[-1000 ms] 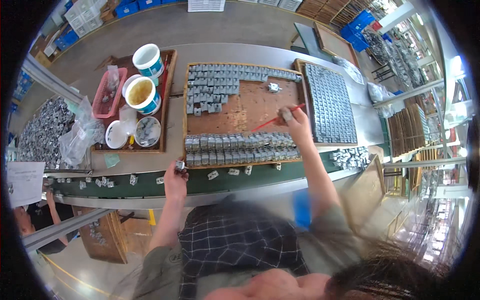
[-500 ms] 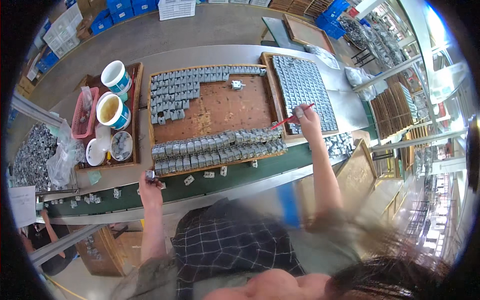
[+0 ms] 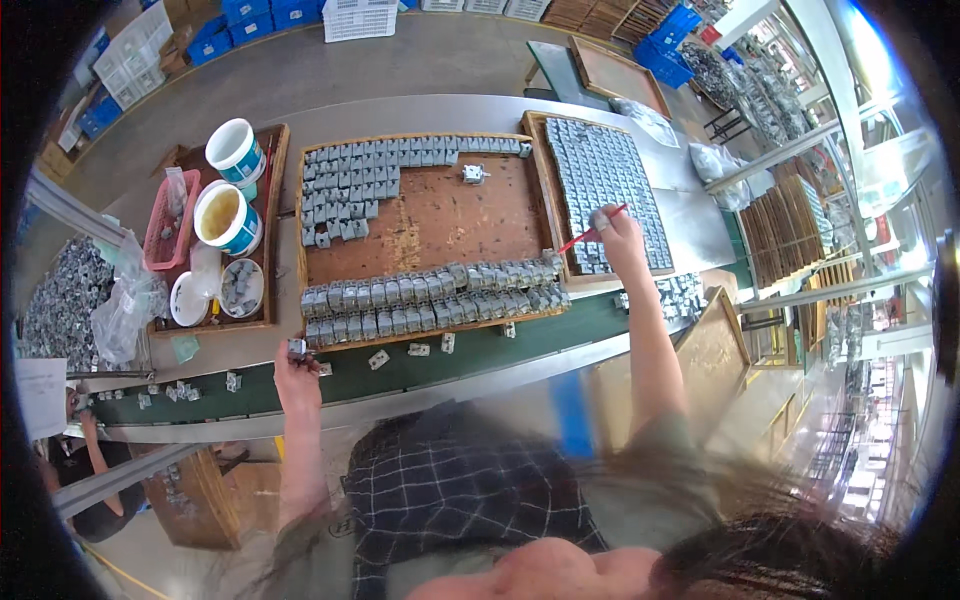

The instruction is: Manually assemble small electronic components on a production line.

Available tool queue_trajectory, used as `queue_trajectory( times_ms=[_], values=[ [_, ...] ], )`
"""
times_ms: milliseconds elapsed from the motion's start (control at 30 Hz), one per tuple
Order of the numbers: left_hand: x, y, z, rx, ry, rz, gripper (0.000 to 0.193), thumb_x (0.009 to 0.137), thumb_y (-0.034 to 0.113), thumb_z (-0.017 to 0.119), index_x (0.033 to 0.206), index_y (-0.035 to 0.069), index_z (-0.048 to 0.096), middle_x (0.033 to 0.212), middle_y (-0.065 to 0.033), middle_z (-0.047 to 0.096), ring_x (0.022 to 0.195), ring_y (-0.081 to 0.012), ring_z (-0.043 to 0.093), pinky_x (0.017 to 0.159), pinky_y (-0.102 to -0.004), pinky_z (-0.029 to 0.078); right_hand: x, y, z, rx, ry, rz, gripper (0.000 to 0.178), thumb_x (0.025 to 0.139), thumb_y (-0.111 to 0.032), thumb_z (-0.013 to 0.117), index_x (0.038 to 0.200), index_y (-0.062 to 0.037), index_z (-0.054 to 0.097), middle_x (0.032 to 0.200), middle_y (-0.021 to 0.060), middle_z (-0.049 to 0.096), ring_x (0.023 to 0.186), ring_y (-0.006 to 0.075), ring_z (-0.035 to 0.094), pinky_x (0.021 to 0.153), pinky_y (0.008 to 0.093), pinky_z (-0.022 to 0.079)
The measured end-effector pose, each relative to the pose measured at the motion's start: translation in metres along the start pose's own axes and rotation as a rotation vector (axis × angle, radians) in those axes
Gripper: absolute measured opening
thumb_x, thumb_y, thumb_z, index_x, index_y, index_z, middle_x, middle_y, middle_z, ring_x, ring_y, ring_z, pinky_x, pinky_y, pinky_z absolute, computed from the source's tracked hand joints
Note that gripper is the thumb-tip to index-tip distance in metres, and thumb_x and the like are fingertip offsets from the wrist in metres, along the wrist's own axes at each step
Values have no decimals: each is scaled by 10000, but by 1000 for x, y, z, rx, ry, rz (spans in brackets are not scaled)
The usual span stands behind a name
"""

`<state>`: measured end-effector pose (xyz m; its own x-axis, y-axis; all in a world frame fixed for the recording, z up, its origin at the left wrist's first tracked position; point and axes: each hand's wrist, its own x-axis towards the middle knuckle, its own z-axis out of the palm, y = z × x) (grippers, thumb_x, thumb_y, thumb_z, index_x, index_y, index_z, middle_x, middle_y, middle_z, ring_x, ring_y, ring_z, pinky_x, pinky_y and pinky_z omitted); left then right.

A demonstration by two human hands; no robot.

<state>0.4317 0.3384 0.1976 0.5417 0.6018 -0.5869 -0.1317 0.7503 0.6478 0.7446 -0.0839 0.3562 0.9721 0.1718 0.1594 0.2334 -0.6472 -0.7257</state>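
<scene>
My right hand (image 3: 622, 240) is closed on a thin red stick, probably a brush (image 3: 578, 240). Its lower tip points at the right end of the doubled rows of small grey metal parts (image 3: 430, 292) along the near side of a wooden tray (image 3: 450, 225). Whether the tip touches a part cannot be made out. At the tray's near left corner, my left hand (image 3: 298, 380) grips a small grey metal part (image 3: 297, 348) between its fingertips. More grey parts (image 3: 350, 185) stand in rows at the tray's far left, and a single paler part (image 3: 474, 174) sits apart near its far right.
A second wooden tray, packed with grey parts (image 3: 605, 180), adjoins on the right. To the left, another tray holds white buckets (image 3: 232, 222) and a pink basket (image 3: 168, 225). Loose parts lie on the green belt (image 3: 480, 345) in front. A co-worker's arm (image 3: 98, 455) shows at lower left.
The red stick's tip has shifted slightly right along the end of the near rows. My left hand keeps its grip on the small part, almost in the same place.
</scene>
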Motion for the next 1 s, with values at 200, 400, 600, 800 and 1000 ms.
queue_trajectory(
  times_ms=[200,400,600,800,1000],
  values=[
    [-3,-2,-10,-23,-40,18,234,895,291,586,950,64,597,809,-14,549,703,-125,518,605,-280,441,-6,-50,29,524,54,-26,156,934,-133,501,940,2,579,794,73,615,701,166,609,636,306,495],
    [-22,10,-5,50,-56,-36,185,904,249,568,945,71,597,811,-1,571,714,-111,536,602,-263,443,-23,-161,158,1007,-268,253,194,943,-131,489,1059,-1,576,880,103,628,750,202,630,659,337,531],
    [-40,36,-21,272,-124,35,286,890,228,581,1092,31,628,923,9,608,747,-61,507,656,-226,409,-13,-269,320,1174,-565,101,241,956,-168,485,1119,0,538,884,83,624,725,156,624,599,279,526],
    [-42,58,-41,481,-9,55,279,895,218,586,1092,25,627,914,12,604,762,-48,511,657,-216,405,-7,-284,405,715,-859,105,276,930,-198,547,1140,-20,531,845,45,599,647,70,562,565,226,498],
    [-23,77,-25,499,-137,30,286,871,181,621,1106,19,614,906,-2,605,791,-57,542,683,-211,427,20,-177,352,349,-378,-168,395,829,-191,666,1166,-25,543,827,61,610,648,144,563,598,297,486]
  ],
)
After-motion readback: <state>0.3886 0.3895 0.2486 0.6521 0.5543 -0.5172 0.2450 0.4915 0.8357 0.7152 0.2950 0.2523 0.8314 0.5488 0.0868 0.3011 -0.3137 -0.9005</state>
